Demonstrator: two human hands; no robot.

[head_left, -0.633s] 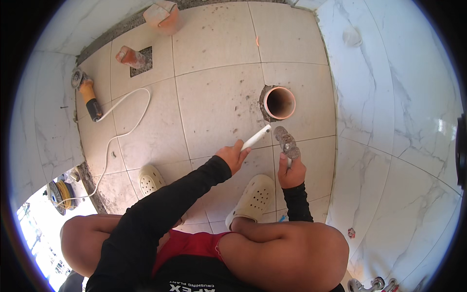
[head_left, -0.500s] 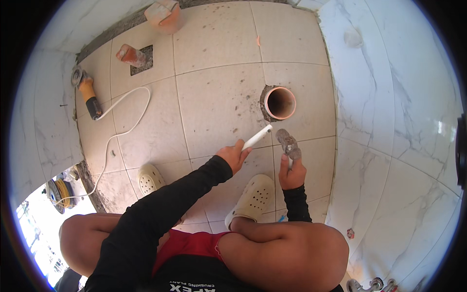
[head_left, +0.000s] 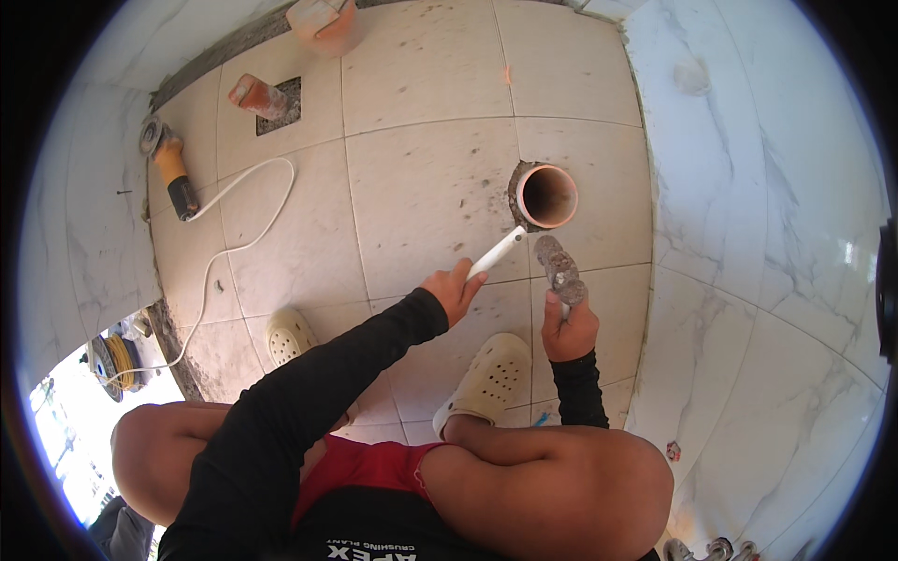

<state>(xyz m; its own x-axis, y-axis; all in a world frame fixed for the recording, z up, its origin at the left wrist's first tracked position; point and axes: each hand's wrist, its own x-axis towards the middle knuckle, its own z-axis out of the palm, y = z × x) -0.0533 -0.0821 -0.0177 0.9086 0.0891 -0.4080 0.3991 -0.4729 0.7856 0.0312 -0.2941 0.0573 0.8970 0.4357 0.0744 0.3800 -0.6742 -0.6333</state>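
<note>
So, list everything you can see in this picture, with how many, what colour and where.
rod: one, white, in the left hand
hammer: one, grey head, in the right hand
pipe: one, orange, upright in the floor
stub: one, reddish, at a square floor opening
angle grinder: one, yellow and black, far left
cord: one, white, running from the angle grinder
reel: one, yellow winding, lower left
bucket-like object: one, orange, top edge
scrap: one, blue, lower right of centre
fittings: several, metallic, lower right
floor tiles: many, beige, centre
wall tiles: several, white with grey veins, both sides
clogs: two, cream, lower centre
shorts: one pair, red, lower centre
left hand: one, black-sleeved, centre
right hand: one, black-sleeved, right of centre
</note>
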